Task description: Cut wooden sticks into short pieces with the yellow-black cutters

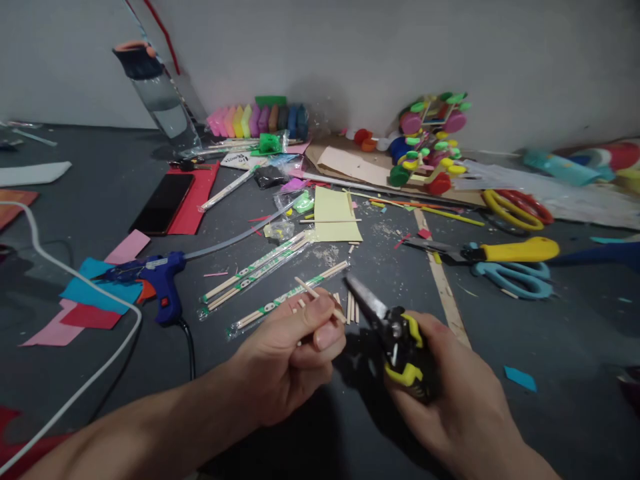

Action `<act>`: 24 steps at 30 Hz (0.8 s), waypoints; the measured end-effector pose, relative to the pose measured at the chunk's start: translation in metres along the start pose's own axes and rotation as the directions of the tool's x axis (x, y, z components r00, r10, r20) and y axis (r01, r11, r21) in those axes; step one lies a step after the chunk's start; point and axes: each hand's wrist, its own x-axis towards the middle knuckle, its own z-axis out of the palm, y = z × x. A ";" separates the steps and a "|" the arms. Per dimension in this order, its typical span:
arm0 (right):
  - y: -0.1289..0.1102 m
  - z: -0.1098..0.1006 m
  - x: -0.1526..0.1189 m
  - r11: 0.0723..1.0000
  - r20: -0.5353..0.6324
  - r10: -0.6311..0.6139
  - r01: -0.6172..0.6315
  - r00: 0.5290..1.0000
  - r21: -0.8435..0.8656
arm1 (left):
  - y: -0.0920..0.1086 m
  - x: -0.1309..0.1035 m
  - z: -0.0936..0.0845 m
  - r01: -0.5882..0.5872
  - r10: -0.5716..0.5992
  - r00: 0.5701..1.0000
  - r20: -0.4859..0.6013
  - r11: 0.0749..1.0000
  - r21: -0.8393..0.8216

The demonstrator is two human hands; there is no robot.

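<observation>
My left hand (295, 353) is closed, pinching a thin wooden stick (306, 287) between thumb and fingers; another pale stick end shows in the grip. In my right hand (460, 387) are black-and-yellow snips (395, 333), their blades (366, 299) pointing up and left, beside the left fingertips and apart from the stick. The blades look closed together. Behind the left hand lie several short stick pieces (353, 310) on the dark table. Chopsticks in clear and green wrappers (290, 295) lie to the left of them, with more wrapped chopsticks (257, 270) behind.
A blue glue gun (170, 287) lies at left with a white cable (95, 293) nearby. Behind it are a phone (163, 203) and a bottle (163, 100). Scissors (520, 250) lie at right. Colourful wheeled models (430, 147) and clay blocks (260, 120) stand along the wall.
</observation>
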 end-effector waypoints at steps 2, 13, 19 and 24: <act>-0.001 0.000 0.002 0.998 -0.020 0.049 -0.048 0.999 0.031 | 0.001 -0.001 0.000 -0.015 0.015 1.000 0.005 1.000 0.006; -0.007 -0.003 0.003 0.998 0.069 -0.043 0.039 0.997 0.045 | 0.003 -0.002 0.005 -0.023 0.024 0.999 0.028 0.998 -0.053; -0.007 -0.004 0.006 0.996 0.093 -0.042 0.034 0.995 0.087 | 0.003 -0.001 0.007 -0.034 0.035 0.999 0.009 0.999 -0.034; -0.007 -0.006 0.004 0.991 0.159 -0.008 -0.013 0.987 0.133 | 0.003 -0.003 0.005 -0.030 0.029 0.999 -0.032 1.000 -0.005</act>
